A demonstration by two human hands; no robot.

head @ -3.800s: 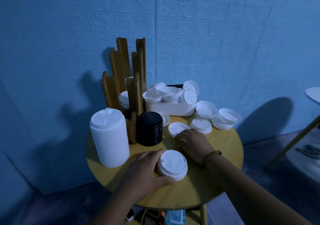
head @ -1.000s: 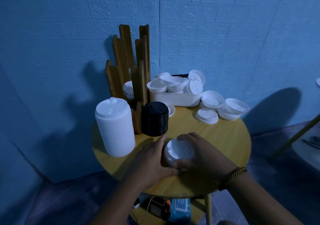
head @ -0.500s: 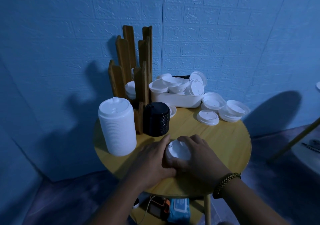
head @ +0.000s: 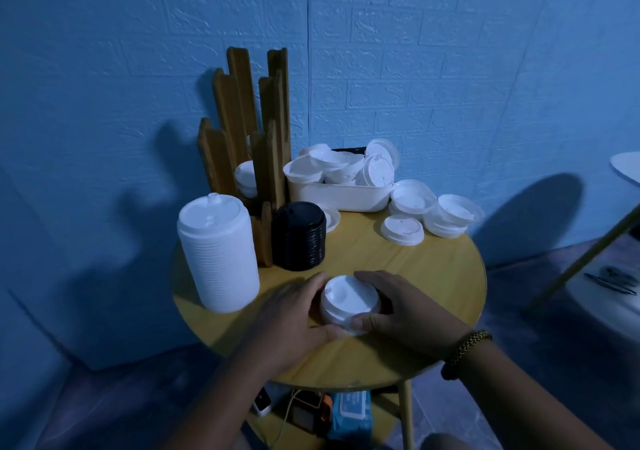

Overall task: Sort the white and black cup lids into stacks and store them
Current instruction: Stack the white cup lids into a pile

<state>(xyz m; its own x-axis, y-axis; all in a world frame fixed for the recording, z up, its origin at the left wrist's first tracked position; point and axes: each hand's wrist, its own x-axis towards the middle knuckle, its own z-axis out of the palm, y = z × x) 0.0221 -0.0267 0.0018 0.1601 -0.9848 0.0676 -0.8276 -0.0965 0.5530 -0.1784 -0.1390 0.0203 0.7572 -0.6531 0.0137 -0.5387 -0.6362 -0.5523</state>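
Stacking advances: the loose white lid that lay in the middle of the worktop (head: 433, 269) seconds ago is gone. The small stack of white lids (head: 349, 300) near the front edge is now gripped from both sides, so that lid has probably joined it, while other loose white lids (head: 401, 230) and the heaped white tub (head: 341, 195) wait behind. The left hand (head: 294, 318) curls round the stack's left flank and the right hand (head: 412, 314) round its right, thumbs at the front rim; the stack rests on the worktop, apart from the tall white lid stack (head: 218, 255) and black lid stack (head: 299, 235).
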